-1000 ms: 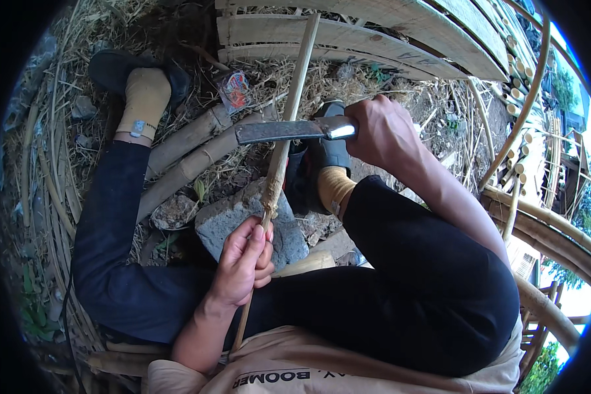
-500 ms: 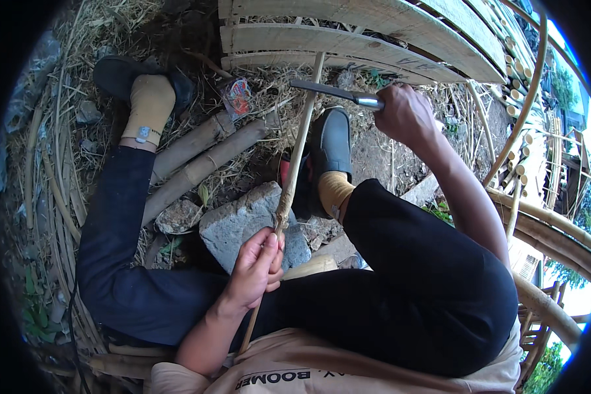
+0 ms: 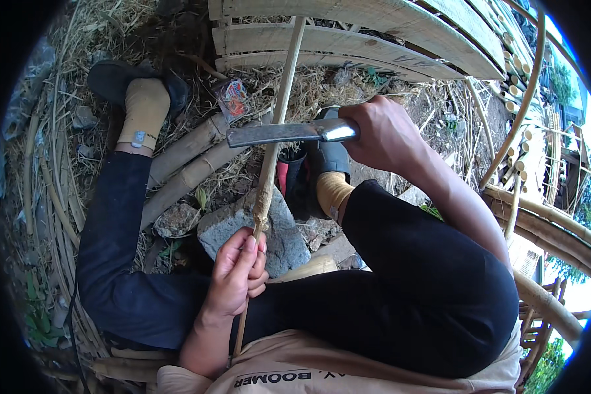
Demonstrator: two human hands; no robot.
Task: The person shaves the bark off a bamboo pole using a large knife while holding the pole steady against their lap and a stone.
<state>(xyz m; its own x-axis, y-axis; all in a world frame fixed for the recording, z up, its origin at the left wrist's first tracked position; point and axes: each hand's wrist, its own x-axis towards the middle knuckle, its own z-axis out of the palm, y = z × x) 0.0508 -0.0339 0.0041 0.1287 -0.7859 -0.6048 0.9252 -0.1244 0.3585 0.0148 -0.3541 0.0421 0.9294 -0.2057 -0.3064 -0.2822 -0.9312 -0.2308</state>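
Note:
My left hand [image 3: 239,272] is closed around a long thin bamboo stick [image 3: 277,121], just below a knobbly joint in it. The stick slants up and away from my waist to the wooden slats. My right hand [image 3: 382,134] grips a machete-like knife, its handle hidden in my fist. The metal blade [image 3: 276,134] points left and lies across the upper half of the stick, seeming to touch it. Below that crossing, a grey stone block [image 3: 285,240] sits on the ground behind the stick, near my left fingers.
Wooden slats [image 3: 348,49] stand at the far side. Two thick bamboo poles [image 3: 197,167] lie left of the stone, near a crumpled wrapper [image 3: 232,98]. My bent legs frame the work. Cut bamboo poles [image 3: 520,144] are stacked at the right; straw covers the ground.
The knife has come toward me and leftward along the stick. My left hand and the stick have shifted slightly left, and the stick's far end sits farther up over the slats.

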